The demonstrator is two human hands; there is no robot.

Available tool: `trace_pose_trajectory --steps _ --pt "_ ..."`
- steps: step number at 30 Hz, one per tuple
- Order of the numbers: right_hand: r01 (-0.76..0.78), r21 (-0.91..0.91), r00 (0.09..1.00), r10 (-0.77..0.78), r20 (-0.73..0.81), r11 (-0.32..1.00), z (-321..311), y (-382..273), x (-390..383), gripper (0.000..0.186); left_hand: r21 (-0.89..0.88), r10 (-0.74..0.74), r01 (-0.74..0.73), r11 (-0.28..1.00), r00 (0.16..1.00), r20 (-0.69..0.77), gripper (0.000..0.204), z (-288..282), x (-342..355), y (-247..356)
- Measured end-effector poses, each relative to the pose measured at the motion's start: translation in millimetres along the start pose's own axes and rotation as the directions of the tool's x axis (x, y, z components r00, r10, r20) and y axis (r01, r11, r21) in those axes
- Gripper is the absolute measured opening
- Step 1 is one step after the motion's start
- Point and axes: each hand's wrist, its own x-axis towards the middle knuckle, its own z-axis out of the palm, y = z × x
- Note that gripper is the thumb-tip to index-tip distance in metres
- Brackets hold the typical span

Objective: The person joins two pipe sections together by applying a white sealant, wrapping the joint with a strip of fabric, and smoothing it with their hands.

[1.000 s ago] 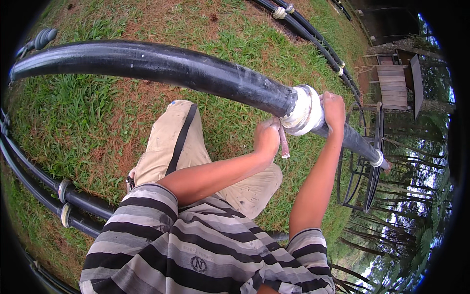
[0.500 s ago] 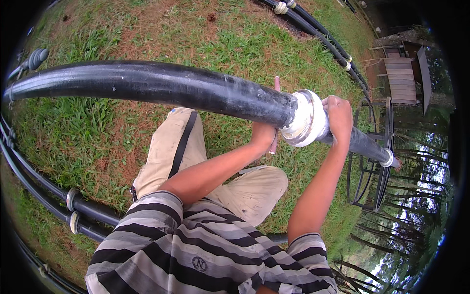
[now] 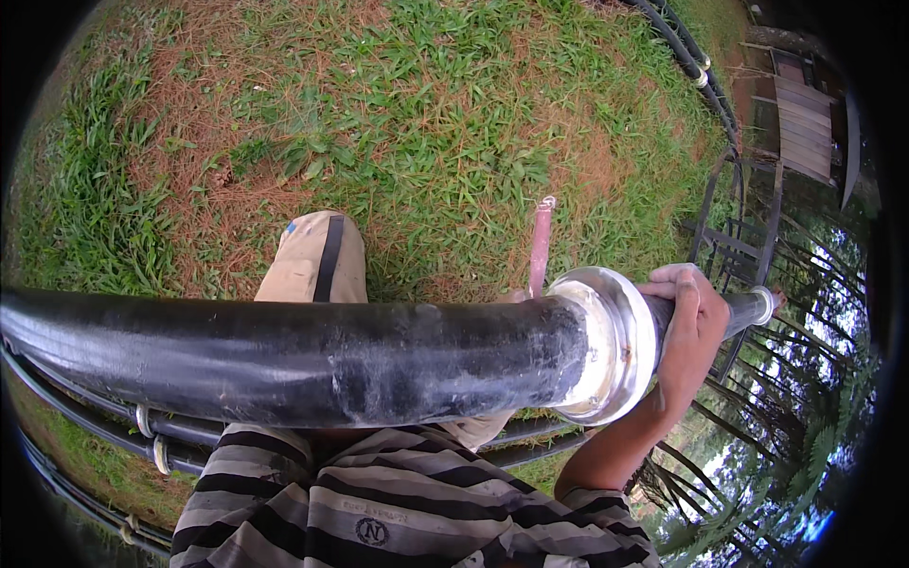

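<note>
A thick black pipe [image 3: 246, 360] runs across in front of me, over my lap. Round it sits a white and silvery ring-shaped collar [image 3: 620, 346], with pale smears on the pipe beside it. Just right of that collar, my right hand [image 3: 689, 308] is closed over the narrower-looking stretch of pipe. Most of my left hand [image 3: 516, 296] is hidden behind the pipe; only a sliver shows at its upper edge, next to a pinkish rod [image 3: 541, 246]. That rod sticks up past the pipe, its lower part hidden. Whether the left hand grips rod or pipe does not show.
More black pipes with pale collars [image 3: 161, 454] lie behind at the lower left, and others [image 3: 677, 43] at the upper right. A dark metal frame [image 3: 748, 241] stands near the pipe's right end, below a wooden structure [image 3: 805, 123]. Grass and brown needles [image 3: 417, 133] cover the ground.
The pipe and collar now appear lower and larger, nearer my body. My right hand has moved with them, staying beside the collar. My left forearm has gone out of sight behind the pipe.
</note>
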Motion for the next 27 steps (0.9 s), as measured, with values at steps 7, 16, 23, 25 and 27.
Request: trace_pose_trajectory --steps 7,16,23,25,27 --pt "0.029 -0.116 0.967 -0.057 -0.247 0.993 9.0 -6.6 3.1 0.036 0.298 0.180 -0.167 0.940 0.984 -0.016 0.028 11.1 5.7 88.8" --pt "-0.018 -0.166 0.950 -0.034 -0.310 0.986 14.3 -9.5 7.0 0.034 0.434 0.339 -0.387 0.814 0.922 0.187 0.022 -0.5 10.6 97.1" --pt "0.017 -0.205 0.941 -0.085 -0.327 0.979 16.0 -7.4 1.0 0.035 0.318 0.392 -0.437 0.842 0.899 0.197 0.022 4.7 30.4 108.3" --pt "0.010 -0.216 0.947 -0.079 -0.313 0.976 15.2 -7.9 0.4 0.035 0.362 0.437 -0.450 0.816 0.891 0.121 0.023 2.9 5.8 87.2" --pt "-0.030 -0.110 0.935 -0.011 -0.353 0.993 18.7 -9.5 -2.6 0.035 0.353 0.407 -0.438 0.827 0.899 0.163 0.024 -0.8 26.5 106.8"
